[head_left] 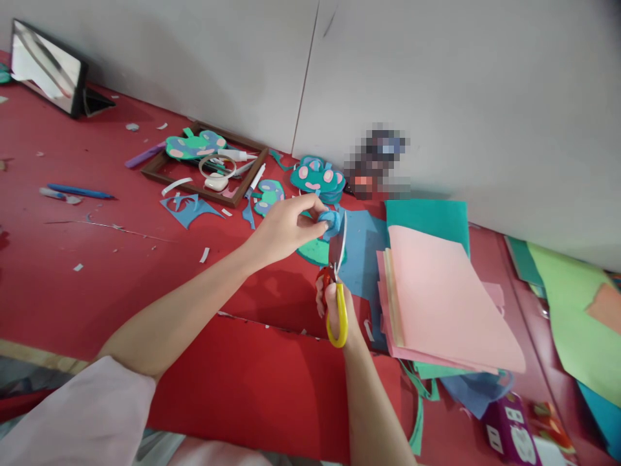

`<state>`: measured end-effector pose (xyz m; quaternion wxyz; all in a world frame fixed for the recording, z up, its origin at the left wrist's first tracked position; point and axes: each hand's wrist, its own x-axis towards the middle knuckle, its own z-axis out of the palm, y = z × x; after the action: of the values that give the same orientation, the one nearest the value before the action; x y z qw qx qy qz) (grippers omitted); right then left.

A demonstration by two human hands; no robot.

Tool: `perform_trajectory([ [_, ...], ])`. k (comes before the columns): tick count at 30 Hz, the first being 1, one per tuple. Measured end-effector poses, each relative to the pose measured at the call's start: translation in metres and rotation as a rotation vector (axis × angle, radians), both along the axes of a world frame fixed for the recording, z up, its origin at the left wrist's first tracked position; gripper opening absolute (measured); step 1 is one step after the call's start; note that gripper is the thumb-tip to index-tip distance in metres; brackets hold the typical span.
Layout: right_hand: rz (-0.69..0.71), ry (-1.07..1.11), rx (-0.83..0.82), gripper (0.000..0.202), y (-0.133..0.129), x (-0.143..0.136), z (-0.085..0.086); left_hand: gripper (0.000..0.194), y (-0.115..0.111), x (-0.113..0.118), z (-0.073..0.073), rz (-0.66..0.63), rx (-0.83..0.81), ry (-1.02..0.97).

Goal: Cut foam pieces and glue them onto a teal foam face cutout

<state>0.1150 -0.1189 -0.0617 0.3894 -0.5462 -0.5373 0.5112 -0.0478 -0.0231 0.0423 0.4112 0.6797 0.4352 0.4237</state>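
Between the thumb and fingers of my left hand (286, 226) is a small blue felt piece (330, 221). My right hand (334, 301) is closed around the scissors (341, 310), which have one yellow and one red handle. The scissor blades point away from me, spread apart beside the blue piece. Beneath them lie a blue felt sheet (361, 249) and a green felt shape (314, 251). Just beyond my left hand sits a teal frog-like felt piece (317, 181) with pink spots.
A stack of pink felt sheets (446, 291) lies at right, with light green felt (577, 323) farther right. At back left are a brown wooden frame (194, 184) holding small items, a blue pen (80, 191) and a propped tablet (46, 68). A purple box (512, 427) sits at lower right.
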Motion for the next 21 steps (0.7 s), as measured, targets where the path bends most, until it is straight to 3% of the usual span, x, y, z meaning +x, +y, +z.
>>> perform_trajectory([
  [21, -0.041, 0.061, -0.014, 0.051, -0.0011, -0.0017, -0.0012, 0.008, -0.0009, 0.0005, -0.0001, -0.024, 0.01, -0.001],
])
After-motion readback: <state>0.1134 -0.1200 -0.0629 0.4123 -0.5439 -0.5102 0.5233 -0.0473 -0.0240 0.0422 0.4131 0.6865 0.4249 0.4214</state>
